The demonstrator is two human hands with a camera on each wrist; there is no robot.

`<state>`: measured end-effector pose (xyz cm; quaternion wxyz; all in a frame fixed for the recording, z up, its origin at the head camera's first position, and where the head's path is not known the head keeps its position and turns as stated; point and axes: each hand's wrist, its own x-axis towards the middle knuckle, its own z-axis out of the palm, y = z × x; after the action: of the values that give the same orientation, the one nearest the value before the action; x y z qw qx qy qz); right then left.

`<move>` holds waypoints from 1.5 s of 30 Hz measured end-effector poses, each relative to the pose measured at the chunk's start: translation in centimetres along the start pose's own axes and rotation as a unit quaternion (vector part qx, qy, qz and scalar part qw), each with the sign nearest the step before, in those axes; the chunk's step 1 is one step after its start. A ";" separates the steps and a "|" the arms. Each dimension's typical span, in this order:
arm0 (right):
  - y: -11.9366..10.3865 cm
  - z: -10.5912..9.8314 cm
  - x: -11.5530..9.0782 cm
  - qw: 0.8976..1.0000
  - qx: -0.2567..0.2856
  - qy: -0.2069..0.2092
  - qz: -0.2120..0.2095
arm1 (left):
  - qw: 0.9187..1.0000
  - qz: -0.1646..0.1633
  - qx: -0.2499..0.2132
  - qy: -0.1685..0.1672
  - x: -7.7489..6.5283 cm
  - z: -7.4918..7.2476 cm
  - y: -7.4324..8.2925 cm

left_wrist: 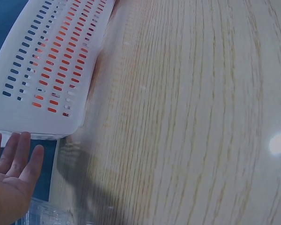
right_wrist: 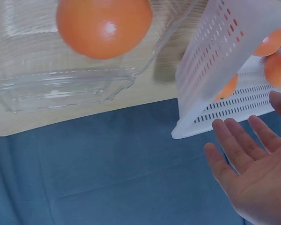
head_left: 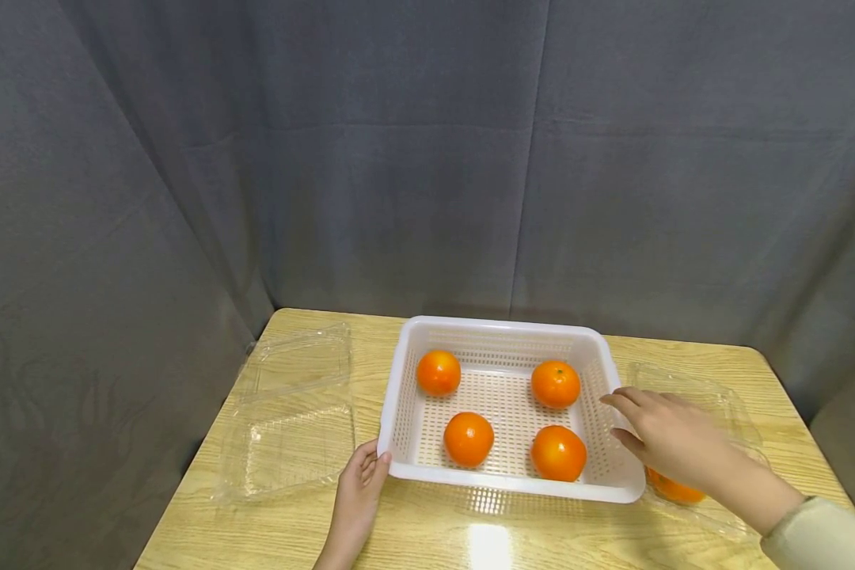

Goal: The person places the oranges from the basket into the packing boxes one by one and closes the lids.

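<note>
A white perforated plastic basket (head_left: 513,489) sits at the middle of the table with several oranges (head_left: 469,439) inside. My left hand (head_left: 359,495) grips its near left corner, thumb at the rim and the other fingers along the outside. In the left wrist view, the left fingers (left_wrist: 19,157) meet the basket's rim. Over the basket's right side hovers my right hand (head_left: 673,435), fingers spread and holding nothing. Below that hand, another orange (right_wrist: 105,26) lies in a clear plastic container (right_wrist: 61,82), partly hidden by the right arm in the head view.
An open clear plastic clamshell container (head_left: 292,443) lies on the left of the wooden table (head_left: 413,538). Grey curtains (head_left: 399,158) hang close behind the table and along its sides.
</note>
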<state>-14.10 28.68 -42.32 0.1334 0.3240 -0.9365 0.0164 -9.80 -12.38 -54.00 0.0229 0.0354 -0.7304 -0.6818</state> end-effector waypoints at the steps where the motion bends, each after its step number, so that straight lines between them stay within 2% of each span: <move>1: -0.1 0.1 0.1 1.000 0.000 0.000 -0.002 | 1.000 -0.001 -0.001 0.000 0.0 0.0 0.0; 12: -1.2 0.8 1.7 1.000 0.014 -0.019 -0.004 | 1.000 0.001 0.005 0.002 0.0 0.0 -0.1; 29: -0.5 2.1 5.6 0.996 0.057 -0.068 0.031 | 1.000 -0.002 0.004 0.006 0.0 0.0 0.1; 41: 0.0 2.5 8.5 0.994 0.039 -0.093 0.029 | 1.000 0.004 0.010 0.004 0.0 0.0 0.0; 45: 0.1 2.4 9.5 0.992 0.024 -0.116 0.035 | 1.000 0.001 0.007 0.003 0.1 -0.1 -0.1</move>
<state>-21.88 22.77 -42.14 0.0151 0.2943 -0.9556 0.0059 -9.92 -12.46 -54.05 0.0260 0.0371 -0.7351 -0.6765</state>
